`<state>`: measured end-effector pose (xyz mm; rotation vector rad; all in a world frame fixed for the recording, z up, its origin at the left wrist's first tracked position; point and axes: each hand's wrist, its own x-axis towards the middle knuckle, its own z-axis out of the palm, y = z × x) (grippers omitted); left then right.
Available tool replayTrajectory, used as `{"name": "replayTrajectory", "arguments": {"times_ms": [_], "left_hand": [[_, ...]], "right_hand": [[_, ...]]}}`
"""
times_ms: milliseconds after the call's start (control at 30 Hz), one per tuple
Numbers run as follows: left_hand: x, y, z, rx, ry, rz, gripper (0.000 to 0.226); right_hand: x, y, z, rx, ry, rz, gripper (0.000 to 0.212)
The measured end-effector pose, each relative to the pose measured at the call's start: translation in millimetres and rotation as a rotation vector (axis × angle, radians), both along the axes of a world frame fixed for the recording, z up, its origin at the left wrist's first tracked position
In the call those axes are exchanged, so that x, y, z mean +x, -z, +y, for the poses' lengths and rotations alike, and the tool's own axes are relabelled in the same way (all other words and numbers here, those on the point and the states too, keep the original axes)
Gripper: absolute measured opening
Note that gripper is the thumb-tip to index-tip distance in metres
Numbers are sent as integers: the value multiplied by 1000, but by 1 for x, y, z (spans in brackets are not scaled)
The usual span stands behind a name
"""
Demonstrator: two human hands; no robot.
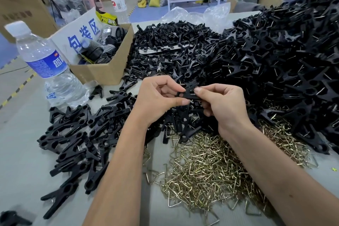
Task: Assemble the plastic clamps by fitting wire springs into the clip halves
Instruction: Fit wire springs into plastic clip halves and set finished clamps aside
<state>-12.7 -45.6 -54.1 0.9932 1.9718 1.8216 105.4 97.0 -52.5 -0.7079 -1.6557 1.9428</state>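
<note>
Both hands meet at the middle of the table over a black plastic clamp [189, 94]. My left hand [157, 97] pinches its left end between thumb and fingers. My right hand [222, 104] pinches its right end, the thumb pressed on top. A thin wire spring seems to sit at the clamp, mostly hidden by the fingers. Below the hands lies a heap of brass-coloured wire springs [211, 167]. Loose black clip halves [176, 42] are piled behind the hands.
A large mound of black clamps [286, 64] fills the right side. More clamps [77, 143] lie scattered at the left. A cardboard box [102, 71] of black parts and a water bottle [45, 64] stand at the left; another bottle [118, 1] is behind.
</note>
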Motion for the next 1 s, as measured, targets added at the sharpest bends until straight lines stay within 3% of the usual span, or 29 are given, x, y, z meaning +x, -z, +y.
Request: {"name": "replayTrajectory", "arguments": {"times_ms": [133,233,333,433,533,767,1000], "left_hand": [[-2,-1,-2,79,-31,-16,36],[-5,-3,-6,182,39,-72,57],[-2,-6,-5,233,147,-131,62],[3,-10,-2,265,213,-201,65],[4,-10,-2,279,214,-227,70],[0,-6,-7,229,253,-197,53],[5,-9,-5,230,146,-121,44]], "right_hand": [[1,-6,5,-22,-155,50,16],[4,-10,11,-323,-362,27,11],[9,-9,14,-688,-637,104,32],[11,-9,18,-710,-804,173,65],[10,-8,22,-654,-923,221,57],[8,-3,25,-886,-995,305,37],[9,-4,29,-1010,-985,292,27]]}}
